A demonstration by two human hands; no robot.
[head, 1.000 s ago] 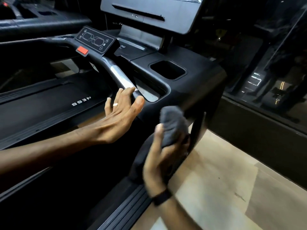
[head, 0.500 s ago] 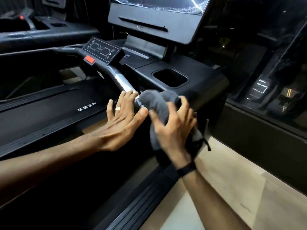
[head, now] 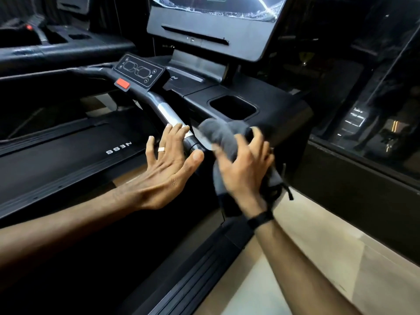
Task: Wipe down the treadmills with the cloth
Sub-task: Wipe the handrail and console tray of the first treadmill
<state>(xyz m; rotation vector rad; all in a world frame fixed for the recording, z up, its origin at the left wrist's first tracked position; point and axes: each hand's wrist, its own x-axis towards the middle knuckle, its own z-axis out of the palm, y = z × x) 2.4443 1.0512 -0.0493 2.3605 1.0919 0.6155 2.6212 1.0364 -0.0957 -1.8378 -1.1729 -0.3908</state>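
Note:
A black treadmill (head: 279,105) fills the view, with a console tray, a square cup holder (head: 233,108) and a silver-and-black handlebar (head: 169,115). My left hand (head: 170,169), wearing a ring, rests with straight fingers against the lower end of the handlebar. My right hand (head: 244,165), blurred, presses a grey cloth (head: 221,137) with spread fingers against the front edge of the console, just right of the handlebar. Part of the cloth hangs below my palm.
A control panel (head: 138,72) with a red stop button (head: 122,84) sits left of the handlebar, below the screen (head: 216,19). The belt (head: 68,151) lies at left; a second treadmill (head: 56,45) behind it. Beige floor (head: 318,258) and a dark glass wall (head: 363,110) at right.
My right hand rose with the cloth from the side panel below the console up to the console's front edge beside the handlebar. My left hand stayed on the handlebar.

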